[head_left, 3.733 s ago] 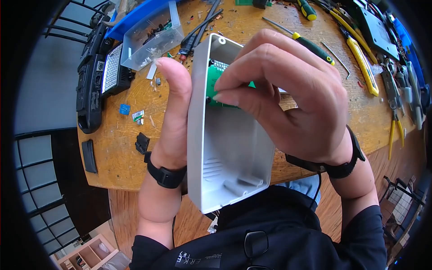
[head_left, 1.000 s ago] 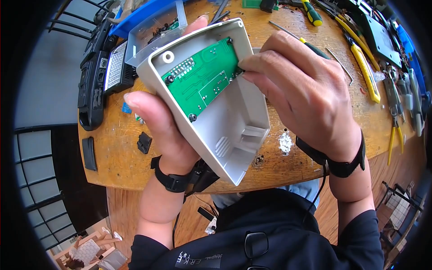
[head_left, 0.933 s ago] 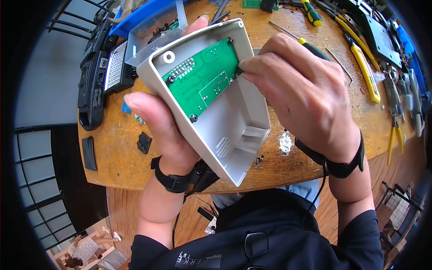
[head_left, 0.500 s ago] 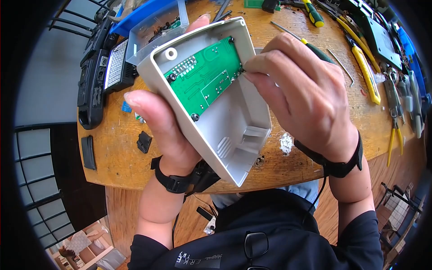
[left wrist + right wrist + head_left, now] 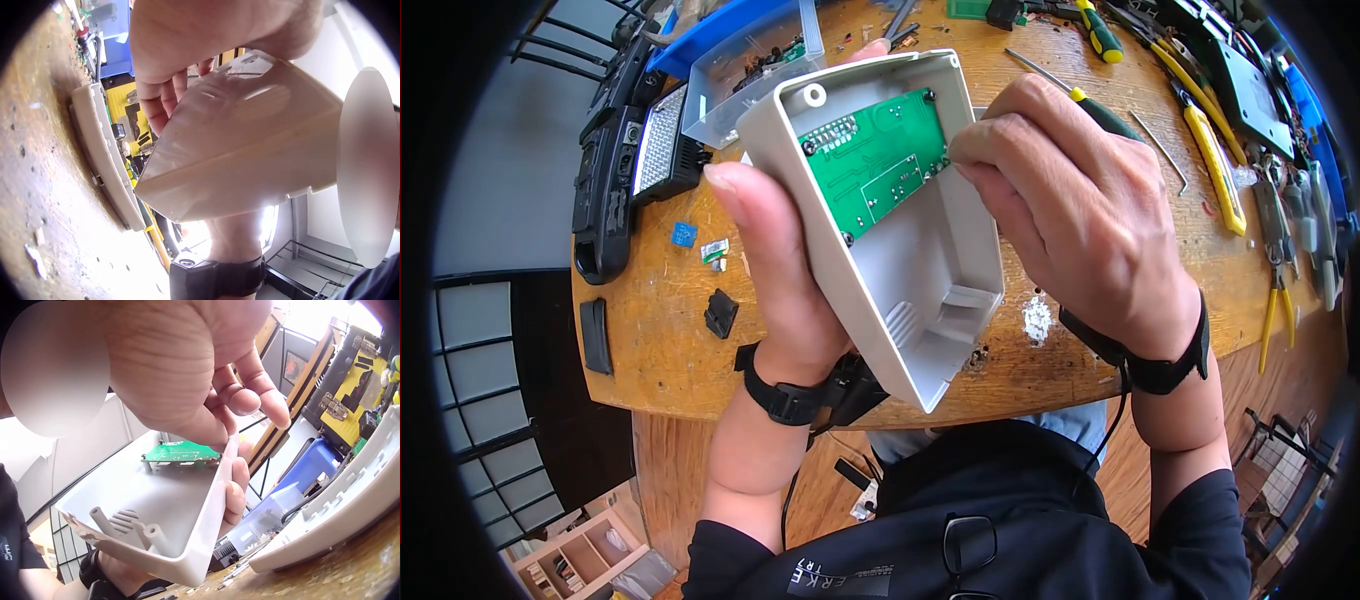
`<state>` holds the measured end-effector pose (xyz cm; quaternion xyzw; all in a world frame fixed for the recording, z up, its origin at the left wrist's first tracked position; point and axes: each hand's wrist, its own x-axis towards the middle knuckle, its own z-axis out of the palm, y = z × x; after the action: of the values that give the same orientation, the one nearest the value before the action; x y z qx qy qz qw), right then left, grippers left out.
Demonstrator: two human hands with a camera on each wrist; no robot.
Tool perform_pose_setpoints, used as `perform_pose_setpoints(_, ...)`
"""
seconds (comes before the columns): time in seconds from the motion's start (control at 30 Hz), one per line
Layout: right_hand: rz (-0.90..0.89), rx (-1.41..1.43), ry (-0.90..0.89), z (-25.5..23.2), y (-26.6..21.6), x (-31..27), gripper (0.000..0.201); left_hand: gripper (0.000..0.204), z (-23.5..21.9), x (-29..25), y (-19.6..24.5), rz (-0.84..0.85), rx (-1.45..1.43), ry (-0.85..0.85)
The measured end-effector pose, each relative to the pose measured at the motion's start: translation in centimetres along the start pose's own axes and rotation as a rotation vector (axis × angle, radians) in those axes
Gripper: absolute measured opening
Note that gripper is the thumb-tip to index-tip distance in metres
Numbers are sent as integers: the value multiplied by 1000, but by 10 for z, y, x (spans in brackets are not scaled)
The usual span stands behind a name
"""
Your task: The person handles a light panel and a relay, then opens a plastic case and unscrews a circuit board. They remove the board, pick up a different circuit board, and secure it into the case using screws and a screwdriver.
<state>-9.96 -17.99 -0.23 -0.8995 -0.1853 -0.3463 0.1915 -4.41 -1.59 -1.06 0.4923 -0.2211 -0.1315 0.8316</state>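
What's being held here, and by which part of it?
The left hand grips the plastic housing by its outer side walls. The right hand has fingertips beside the circuit board; whether it pinches anything cannot be told.

The left grip (image 5: 203, 40) holds a pale housing (image 5: 240, 140) near a curved cover (image 5: 103, 153) on the wooden tabletop (image 5: 40, 169).

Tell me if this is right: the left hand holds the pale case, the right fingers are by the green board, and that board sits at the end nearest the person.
Not quite: the head view shows the green board at the far end. The left hand does hold the pale case.
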Motion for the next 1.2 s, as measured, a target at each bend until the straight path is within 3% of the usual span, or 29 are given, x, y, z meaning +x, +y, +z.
perform_pose_setpoints(0.1,16,20,15,0,4,0,14,95,-3,0,2,-59,-90,-45)
perform_pose_setpoints(0.23,140,94,90,-7,14,5,8,87,-11,-2,7,-103,-11,46)
perform_pose_setpoints(0.3,265,63,-13,-13,18,7,9,84,-16,-2,7,-132,31,48)
perform_pose_setpoints(0.33,263,61,-13,-12,25,4,9,83,-18,-1,7,-132,-92,7)
perform_pose_setpoints(0.53,281,-57,-185,-7,45,-6,10,80,-19,0,7,-135,-139,6)
perform_pose_setpoints(0.73,290,13,-43,-12,36,1,9,78,-20,0,8,-177,-172,-20)
perform_pose_setpoints(0.8,423,193,28,-14,24,7,9,79,-19,0,8,-177,-107,3)
perform_pose_setpoints(0.93,343,344,80,-12,16,7,9,81,-14,0,6,-169,-92,9)
perform_pose_setpoints(1.03,239,382,107,-4,13,5,11,85,-10,0,4,-189,-195,-85)
perform_pose_setpoints(1.1,150,243,105,-4,12,6,11,89,-5,1,0,-108,-17,-117)
perform_pose_setpoints(1.2,62,46,97,3,15,2,11,91,1,-2,-1,-135,-13,-100)
